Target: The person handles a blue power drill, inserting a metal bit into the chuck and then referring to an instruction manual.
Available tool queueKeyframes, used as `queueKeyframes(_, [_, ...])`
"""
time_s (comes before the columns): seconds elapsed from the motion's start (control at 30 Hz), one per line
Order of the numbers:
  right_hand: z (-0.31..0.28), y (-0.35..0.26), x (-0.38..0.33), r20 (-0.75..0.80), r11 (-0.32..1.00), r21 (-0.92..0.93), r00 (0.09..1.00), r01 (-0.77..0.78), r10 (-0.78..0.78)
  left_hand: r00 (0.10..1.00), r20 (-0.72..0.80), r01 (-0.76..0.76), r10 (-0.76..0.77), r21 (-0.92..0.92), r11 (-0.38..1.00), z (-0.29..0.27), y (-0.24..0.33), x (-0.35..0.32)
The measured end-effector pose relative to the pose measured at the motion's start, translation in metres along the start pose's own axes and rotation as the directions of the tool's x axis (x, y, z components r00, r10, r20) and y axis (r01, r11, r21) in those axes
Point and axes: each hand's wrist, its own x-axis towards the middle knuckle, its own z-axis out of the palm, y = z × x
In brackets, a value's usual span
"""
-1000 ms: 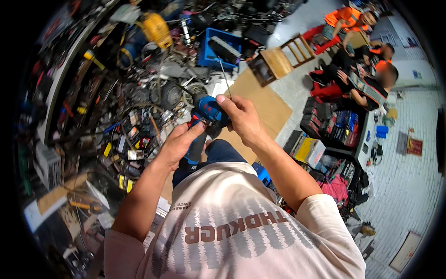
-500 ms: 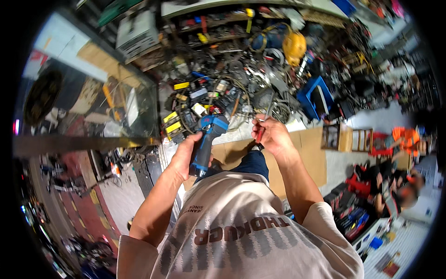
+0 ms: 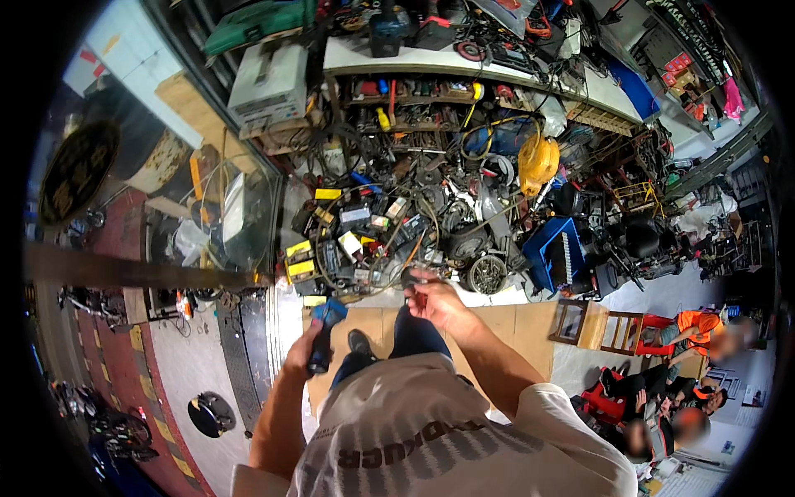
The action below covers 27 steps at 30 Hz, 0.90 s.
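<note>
Blue power tool in my left hand, small part in my right

My left hand (image 3: 305, 352) wraps closed around the blue power tool (image 3: 325, 331); my right hand (image 3: 435, 300), just beside it, pinches a small dark part (image 3: 411, 277). Best to keep the tool steady and align carefully.

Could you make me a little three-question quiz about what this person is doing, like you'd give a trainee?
1. True or false: the left hand holds a blue power tool.
2. What lies under the person's feet: A) cardboard sheet, B) a green carpet, C) a metal grate?
3. Fill in: the right hand pinches a small dark part, held ______ from the blue tool.

Key
1. True; the fingers wrap its grip.
2. A; the tan sheet spreads beside the heap of tools.
3. Apart; what the small part is cannot be made out.
</note>
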Motion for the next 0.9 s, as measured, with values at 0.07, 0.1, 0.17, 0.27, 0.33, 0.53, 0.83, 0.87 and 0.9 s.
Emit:
queueKeyframes(0.07, [-0.018, -0.016, 0.040, -0.054, 0.990, -0.129, 0.997, -0.058, 0.051, 0.965, -0.204, 0.166, -0.164, -0.007, 0.986, -0.043, -0.044, 0.016])
queueKeyframes(0.1, [-0.027, -0.023, 0.063, -0.123, 0.983, -0.178, 0.992, -0.047, 0.025, 0.926, -0.333, 0.204, -0.180, 0.038, 0.978, -0.062, -0.070, 0.014])
queueKeyframes(0.17, [-0.047, -0.050, 0.121, -0.221, 0.968, -0.245, 0.975, -0.058, 0.003, 0.928, -0.294, 0.207, -0.228, -0.102, 0.973, -0.090, -0.119, -0.023])
queueKeyframes(0.27, [-0.066, -0.105, 0.212, -0.364, 0.978, -0.207, 0.930, -0.036, -0.043, 0.671, -0.631, 0.472, -0.389, -0.040, 0.881, -0.080, -0.156, -0.096])
queueKeyframes(0.33, [-0.069, -0.150, 0.269, -0.384, 0.948, -0.225, 0.874, 0.225, -0.299, 0.604, -0.648, 0.490, -0.464, -0.156, 0.857, -0.044, -0.150, -0.112])
queueKeyframes(0.53, [-0.049, -0.299, 0.382, -0.206, 0.329, -0.944, 0.751, 0.015, -0.627, 0.546, -0.669, 0.543, -0.504, -0.174, 0.821, 0.068, -0.075, -0.105])
queueKeyframes(0.83, [-0.007, -0.364, 0.452, -0.197, 0.202, -0.974, 0.805, -0.098, -0.560, 0.483, -0.691, 0.587, -0.538, -0.200, 0.784, 0.125, -0.025, -0.097])
queueKeyframes(0.87, [-0.004, -0.365, 0.455, -0.174, 0.171, -0.981, 0.788, -0.088, -0.591, 0.480, -0.691, 0.593, -0.541, -0.199, 0.780, 0.127, -0.020, -0.097])
queueKeyframes(0.9, [-0.001, -0.368, 0.459, -0.153, 0.141, -0.987, 0.773, -0.083, -0.615, 0.476, -0.691, 0.601, -0.544, -0.196, 0.775, 0.129, -0.015, -0.096])
